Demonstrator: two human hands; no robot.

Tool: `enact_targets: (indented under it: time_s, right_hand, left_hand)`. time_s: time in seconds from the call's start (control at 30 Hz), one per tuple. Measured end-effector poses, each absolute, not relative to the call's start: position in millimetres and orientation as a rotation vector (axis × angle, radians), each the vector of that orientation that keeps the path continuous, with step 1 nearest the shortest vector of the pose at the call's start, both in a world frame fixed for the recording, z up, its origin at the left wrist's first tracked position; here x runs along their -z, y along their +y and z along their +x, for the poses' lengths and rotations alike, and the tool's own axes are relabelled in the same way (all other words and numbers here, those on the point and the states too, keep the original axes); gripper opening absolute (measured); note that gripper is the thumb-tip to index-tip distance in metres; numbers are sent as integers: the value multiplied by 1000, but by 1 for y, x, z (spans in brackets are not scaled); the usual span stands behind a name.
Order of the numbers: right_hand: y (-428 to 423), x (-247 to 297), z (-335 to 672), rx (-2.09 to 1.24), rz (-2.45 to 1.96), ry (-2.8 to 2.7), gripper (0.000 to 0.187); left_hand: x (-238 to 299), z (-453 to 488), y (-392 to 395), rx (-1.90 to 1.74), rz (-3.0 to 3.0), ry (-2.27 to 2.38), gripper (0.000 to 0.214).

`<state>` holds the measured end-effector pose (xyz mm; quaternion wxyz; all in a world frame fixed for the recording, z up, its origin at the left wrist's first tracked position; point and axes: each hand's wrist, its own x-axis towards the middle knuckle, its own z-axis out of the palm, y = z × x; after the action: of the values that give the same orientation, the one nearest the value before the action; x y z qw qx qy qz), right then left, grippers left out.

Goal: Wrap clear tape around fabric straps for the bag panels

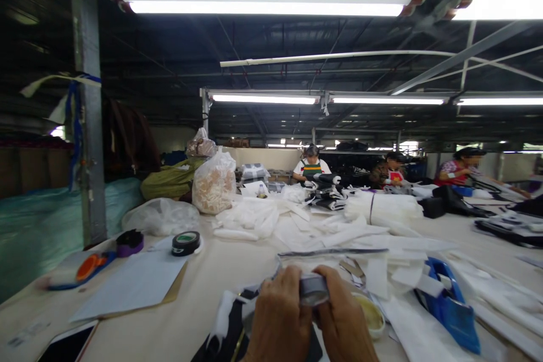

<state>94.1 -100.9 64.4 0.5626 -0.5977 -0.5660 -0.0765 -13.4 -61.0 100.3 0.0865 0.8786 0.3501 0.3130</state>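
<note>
A roll of grey tape [314, 289] is held up between my two hands, above the near edge of the table. My left hand [278, 314] has its fingers closed on the roll's left side. From the other side, my right hand [343, 317] grips it with thumb and fingers. Dark fabric with white parts [229, 325] lies beneath and left of my hands, partly hidden by them. Beside my right hand stands a small round tub [373, 317] with something yellowish inside. A clear plastic bag with a dark top edge [333, 251] lies just beyond my hands.
At right lies a blue tape dispenser [453, 305] among white strips. On the left are a phone [70, 344], paper sheets [131, 283], black tape [185, 243] and another dispenser [87, 267]. White material [382, 209] and stuffed bags [214, 181] stand farther back; several people work beyond.
</note>
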Motion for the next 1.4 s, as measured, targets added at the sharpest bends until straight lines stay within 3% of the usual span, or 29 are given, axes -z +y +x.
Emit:
enact_targets:
  time_s: [0.1,0.3,0.5,0.63,0.77,0.97,1.2,1.4]
  right_hand:
    - [-99,-58,92,27,-1362,-1177,24]
    - [-99,-60,95,239,-1357,-1389,35]
    - [-97,-60,93,-175,-1354,-1105,17]
    - [-101,-63,91,-122,-1406,-1212,10]
    - [-105,-72,93,-87,-1331,-1301,17]
    - [-98,-65,92,-334,-1301,-1066,15]
    - [-99,-60,92,-63,-1280,-1163,32]
    - [-89,-51,91,-386,-1221,-935,23]
  left_hand:
    - [-91,-12,-57,-933,2582,1064,15]
    - [-78,-10,-47,-1077,2986,1053,25]
    - [-90,-8,-58,-961,2419,1001,12]
    - [-87,-7,-54,-852,2661,1037,20]
    - [-87,-7,-53,-861,2879,971,25]
    - [-79,-4,-61,-998,2486,1063,17]
    - [-74,-7,-46,-974,2858,1017,23]
    - [-66,-1,-54,-1138,2500,1097,17]
